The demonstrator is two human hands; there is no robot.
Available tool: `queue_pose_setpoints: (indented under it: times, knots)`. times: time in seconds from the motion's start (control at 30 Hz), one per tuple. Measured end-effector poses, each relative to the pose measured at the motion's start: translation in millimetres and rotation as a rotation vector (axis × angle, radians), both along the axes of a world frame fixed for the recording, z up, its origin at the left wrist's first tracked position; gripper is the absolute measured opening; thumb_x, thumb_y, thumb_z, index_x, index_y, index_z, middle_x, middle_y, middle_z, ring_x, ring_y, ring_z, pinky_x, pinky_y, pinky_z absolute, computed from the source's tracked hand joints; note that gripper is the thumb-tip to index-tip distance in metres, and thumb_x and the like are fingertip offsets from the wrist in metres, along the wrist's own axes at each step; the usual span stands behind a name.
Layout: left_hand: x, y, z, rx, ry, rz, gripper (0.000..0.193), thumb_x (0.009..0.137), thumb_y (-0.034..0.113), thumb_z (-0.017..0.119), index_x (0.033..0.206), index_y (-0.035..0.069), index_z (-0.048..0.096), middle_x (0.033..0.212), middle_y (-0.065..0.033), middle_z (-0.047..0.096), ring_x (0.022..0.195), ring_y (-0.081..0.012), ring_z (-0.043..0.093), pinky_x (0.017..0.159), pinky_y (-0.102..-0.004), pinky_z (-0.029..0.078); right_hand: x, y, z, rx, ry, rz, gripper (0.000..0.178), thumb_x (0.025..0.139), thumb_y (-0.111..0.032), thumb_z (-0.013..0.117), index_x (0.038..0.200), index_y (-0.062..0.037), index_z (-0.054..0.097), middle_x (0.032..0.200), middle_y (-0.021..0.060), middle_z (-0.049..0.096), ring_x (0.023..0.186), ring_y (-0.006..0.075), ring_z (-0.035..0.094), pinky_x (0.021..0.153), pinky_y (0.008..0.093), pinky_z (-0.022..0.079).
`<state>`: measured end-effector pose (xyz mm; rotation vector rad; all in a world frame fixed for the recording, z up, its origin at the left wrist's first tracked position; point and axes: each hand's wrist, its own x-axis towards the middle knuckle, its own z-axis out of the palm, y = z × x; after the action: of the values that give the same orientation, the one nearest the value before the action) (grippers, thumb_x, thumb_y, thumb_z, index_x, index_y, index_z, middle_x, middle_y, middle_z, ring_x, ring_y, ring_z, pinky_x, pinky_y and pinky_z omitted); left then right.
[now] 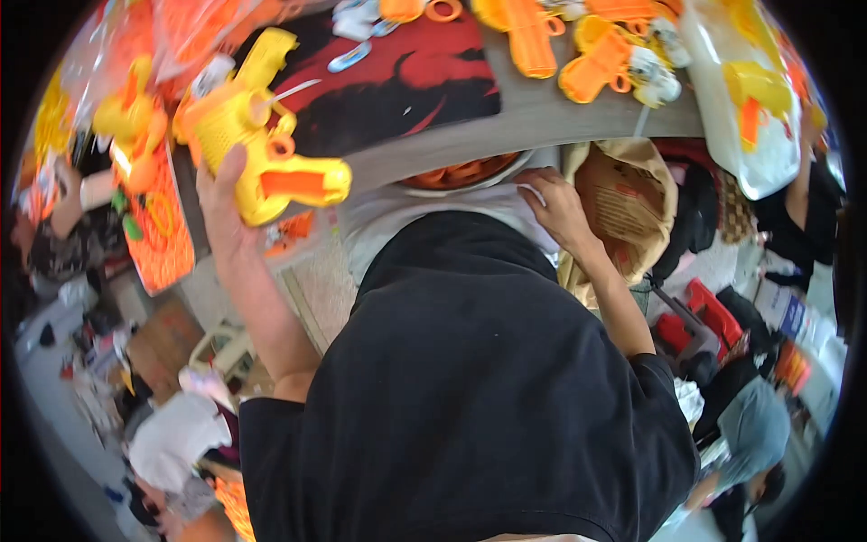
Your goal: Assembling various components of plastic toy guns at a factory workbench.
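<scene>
My left hand [222,194] is wrapped around a yellow toy gun [257,122] with orange parts, raised at the near left edge of the table. Part of its body is hidden behind other yellow pieces and my fingers. On my lap, partly under the table edge, rests a round bowl [506,172] with orange pieces [461,172] inside. Beside the bowl's right rim is my right hand [555,210], its fingers bent and drawn together. Whatever lies between those fingertips is too small to make out.
A black and red mat [406,81] covers part of the grey table [551,122]. Orange toy gun shells [596,70] lie at the far right, near a clear plastic bag [763,154]. An open brown paper bag [623,208] stands right of my lap. People work on both sides.
</scene>
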<state>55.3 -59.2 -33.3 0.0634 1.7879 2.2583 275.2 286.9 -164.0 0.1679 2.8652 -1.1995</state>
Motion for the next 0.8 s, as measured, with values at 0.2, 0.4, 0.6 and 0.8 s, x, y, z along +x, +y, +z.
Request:
queue_pose_setpoints:
  times: [0.2,0.4,0.6,0.8]
  knots:
    - [12.4,27.8,-13.5,-0.165,0.153,0.032,0.060,0.077,0.013,0.083,0.130,-0.001,0.058,0.112,-0.0106,0.069,0.093,-0.0170,0.069,0.085,-0.0308,0.056,-12.6,-25.9,-85.2,0.134,0.075,0.166,0.026,0.089,-0.007,0.062,0.114,-0.0035,0.068,0.120,0.0193,0.065,0.112,0.0390,0.059,0.094,0.0440,0.049]
    - [22.9,34.1,-1.8,-0.095,0.280,-0.149,0.072,0.073,0.000,0.084,0.137,-0.004,0.051,0.115,-0.0102,0.069,0.106,-0.0187,0.068,0.092,-0.0333,0.056,-51.6,-58.7,92.4,-0.439,0.004,0.415,0.030,0.092,-0.007,0.065,0.121,0.0005,0.064,0.115,0.0178,0.068,0.105,0.0320,0.067,0.092,0.0381,0.051]
    - [21.7,33.0,7.3,-0.404,0.612,-0.054,0.079,0.073,0.002,0.085,0.142,-0.004,0.046,0.124,-0.0144,0.064,0.109,-0.0221,0.067,0.095,-0.0355,0.056,-53.8,-15.5,131.8,-0.409,0.053,0.144,0.027,0.092,-0.002,0.065,0.118,0.0011,0.067,0.106,0.0101,0.069,0.097,0.0194,0.066,0.088,0.0318,0.051]
    - [23.8,45.1,13.3,-0.316,0.382,-0.087,0.080,0.073,0.002,0.085,0.143,-0.002,0.046,0.123,-0.0135,0.065,0.107,-0.0190,0.067,0.094,-0.0331,0.055,-59.8,-10.4,115.2,-0.642,0.004,-0.037,0.022,0.096,0.001,0.059,0.117,0.0018,0.067,0.103,0.0078,0.069,0.099,0.0128,0.064,0.089,0.0277,0.050]
